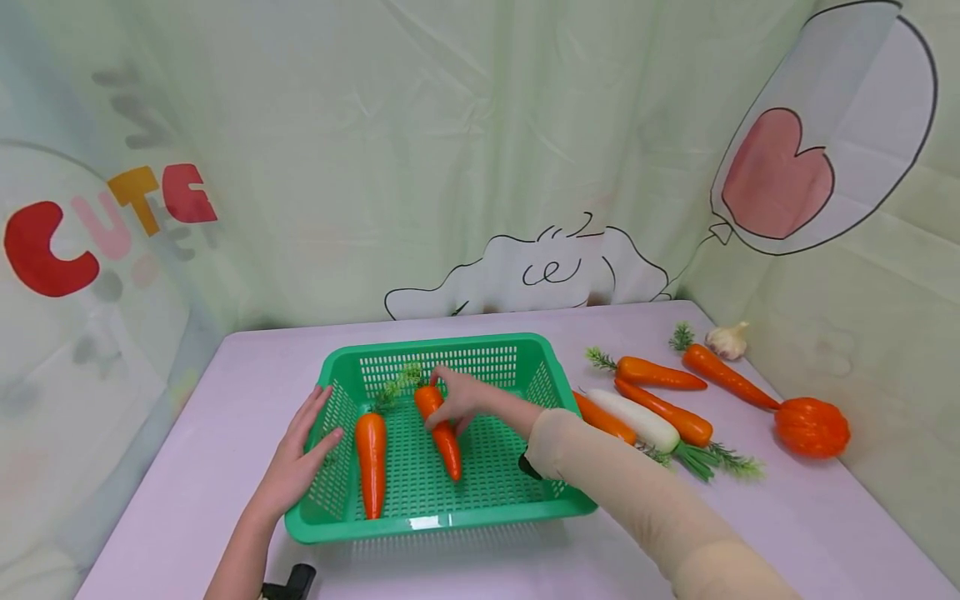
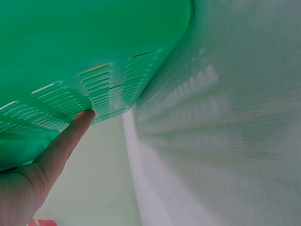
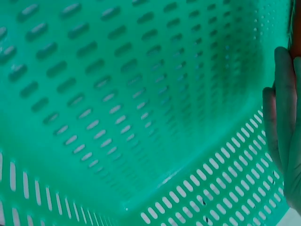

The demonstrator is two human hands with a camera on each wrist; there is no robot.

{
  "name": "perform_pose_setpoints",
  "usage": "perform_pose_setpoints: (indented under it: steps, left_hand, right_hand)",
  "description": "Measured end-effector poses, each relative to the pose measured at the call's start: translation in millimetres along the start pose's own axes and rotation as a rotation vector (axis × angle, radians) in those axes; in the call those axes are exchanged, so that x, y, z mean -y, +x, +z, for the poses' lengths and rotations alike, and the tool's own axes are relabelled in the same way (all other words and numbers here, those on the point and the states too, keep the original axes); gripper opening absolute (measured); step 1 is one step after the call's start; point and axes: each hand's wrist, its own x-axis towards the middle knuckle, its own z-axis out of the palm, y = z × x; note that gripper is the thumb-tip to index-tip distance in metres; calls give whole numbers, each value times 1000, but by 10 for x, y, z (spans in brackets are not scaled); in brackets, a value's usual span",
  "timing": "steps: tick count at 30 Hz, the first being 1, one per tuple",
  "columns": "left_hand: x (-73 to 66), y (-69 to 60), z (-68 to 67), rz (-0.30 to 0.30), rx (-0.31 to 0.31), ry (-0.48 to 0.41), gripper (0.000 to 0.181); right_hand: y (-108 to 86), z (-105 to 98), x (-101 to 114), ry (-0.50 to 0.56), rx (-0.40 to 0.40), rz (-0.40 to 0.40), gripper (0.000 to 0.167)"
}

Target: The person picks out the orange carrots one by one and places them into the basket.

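Note:
A green basket [image 1: 442,523] holds two carrots. My right hand [image 1: 461,398] reaches over its right side and grips one carrot [image 1: 448,450] near its leafy end. The other carrot [image 1: 372,467] lies to the left of it, its leaves toward the back wall. My left hand [image 1: 296,458] rests against the basket's left side, fingers extended. In the left wrist view a finger of the left hand [image 2: 51,165] touches the slotted wall of the basket [image 2: 103,47]. The right wrist view shows the right hand [image 3: 287,132] at the edge, beside an orange patch of carrot [image 3: 296,33].
Right of the basket lie several carrots [image 1: 660,374], a white radish [image 1: 637,419], a garlic bulb [image 1: 727,341] and a ribbed orange-red vegetable [image 1: 812,427]. The table [image 1: 187,417] meets printed curtains at the back and sides.

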Motion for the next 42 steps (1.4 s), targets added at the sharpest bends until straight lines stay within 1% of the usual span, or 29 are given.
perform_pose_setpoints:
  steps: [6, 10, 15, 20, 27, 29, 32, 36, 42]
  left_hand:
    - [-5, -1, -2, -1, 1, 0, 58]
    - [-3, 4, 1, -3, 5, 0, 58]
    - [-6, 1, 1, -3, 4, -1, 58]
    - [-9, -7, -1, -2, 4, 0, 58]
    - [-9, -7, -3, 3, 0, 5, 58]
    - [-6, -6, -3, 2, 1, 4, 58]
    - [6, -1, -1, 1, 3, 6, 58]
    - [25, 1, 0, 1, 5, 5, 58]
    - [35, 0, -4, 8, 7, 10, 59]
  right_hand:
    - [-12, 87, 25, 3, 31, 26, 59]
    - [-20, 134, 53, 36, 35, 50, 60]
    - [-11, 177, 69, 70, 47, 62, 61]
    - [-11, 181, 72, 82, 64, 64, 65]
    - [-34, 136, 74, 181, 119, 57, 70]
    - [-45, 116, 81, 194, 122, 56, 70]
    - [-64, 80, 97, 186, 113, 51, 67]
    - [-85, 34, 116, 149, 100, 46, 65]
    - [-141, -61, 162, 121, 110, 30, 69]
